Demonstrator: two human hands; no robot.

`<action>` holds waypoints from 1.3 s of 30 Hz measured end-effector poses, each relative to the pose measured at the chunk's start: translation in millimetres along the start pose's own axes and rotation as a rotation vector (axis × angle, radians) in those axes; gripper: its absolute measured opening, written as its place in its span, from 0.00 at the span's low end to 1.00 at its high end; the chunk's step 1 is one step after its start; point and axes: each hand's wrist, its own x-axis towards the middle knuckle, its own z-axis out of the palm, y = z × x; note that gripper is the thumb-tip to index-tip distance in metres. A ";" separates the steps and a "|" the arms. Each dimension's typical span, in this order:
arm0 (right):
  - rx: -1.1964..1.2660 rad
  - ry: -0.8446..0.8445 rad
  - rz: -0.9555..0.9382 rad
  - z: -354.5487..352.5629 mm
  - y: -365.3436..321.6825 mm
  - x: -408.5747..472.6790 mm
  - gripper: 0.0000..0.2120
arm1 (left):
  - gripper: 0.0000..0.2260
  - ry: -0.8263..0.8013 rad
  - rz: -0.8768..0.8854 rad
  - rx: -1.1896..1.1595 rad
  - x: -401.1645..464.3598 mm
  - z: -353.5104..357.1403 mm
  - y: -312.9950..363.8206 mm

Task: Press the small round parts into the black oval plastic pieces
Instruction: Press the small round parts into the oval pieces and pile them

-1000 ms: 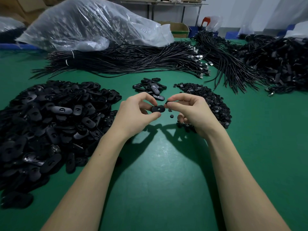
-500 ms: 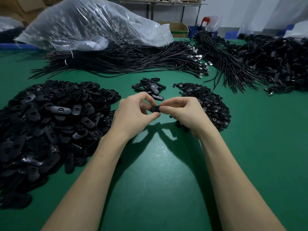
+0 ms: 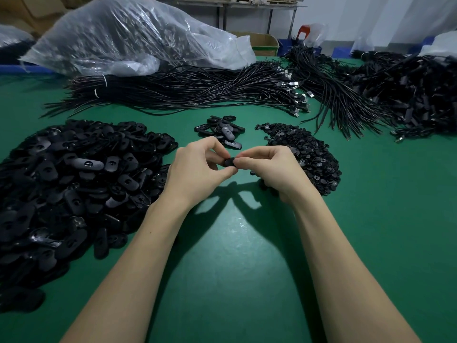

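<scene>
Site: I read this as a small factory assembly bench | surface: green work mat [image 3: 222,280] | bulk stock: heap of black oval pieces [image 3: 74,181], pile of small round parts [image 3: 309,157], bundled black cables [image 3: 197,92] | back: clear plastic sack [image 3: 128,38], cardboard box [image 3: 262,43]

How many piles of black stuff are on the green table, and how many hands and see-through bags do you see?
Piles of oval pieces: 2, a big one and a small one
Piles of small round parts: 1
Heaps of black cables: 3
Hands: 2, left and right
Clear bags: 1
Total: 9
</scene>
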 end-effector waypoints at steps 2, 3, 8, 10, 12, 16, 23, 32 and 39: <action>-0.011 0.001 0.008 0.2 0.2 -0.6 0.02 | 0.11 -0.001 0.000 0.001 -0.2 0.2 0.7; -0.010 -0.001 0.014 0.4 -0.1 -0.9 0.02 | 0.11 0.000 -0.002 0.000 -0.4 0.0 0.8; -0.019 -0.029 0.065 -2.1 -5.0 -3.6 0.02 | 0.11 -0.009 -0.016 -0.035 -1.1 -0.7 0.9; -0.005 -0.035 0.070 -3.9 -5.9 -4.4 0.02 | 0.10 -0.014 -0.005 -0.044 -1.5 -0.8 1.6; 0.002 -0.026 0.062 -4.0 -5.1 -4.8 0.04 | 0.10 -0.023 0.008 -0.059 -1.9 -0.9 3.4; 0.001 -0.030 0.077 -5.4 -2.5 -4.1 0.09 | 0.09 -0.039 0.004 -0.102 -2.2 -3.1 3.8; 0.186 -0.192 0.165 -12.9 3.6 0.6 0.05 | 0.08 -0.137 -0.019 -0.218 -0.1 -6.3 -0.4; 0.084 -0.165 0.025 -13.8 3.1 -0.4 0.03 | 0.04 -0.154 -0.133 -0.380 4.1 -6.2 -3.0; -0.056 -0.089 -0.069 -9.4 0.3 1.7 0.02 | 0.05 -0.154 -0.149 -0.272 3.2 -4.6 -3.1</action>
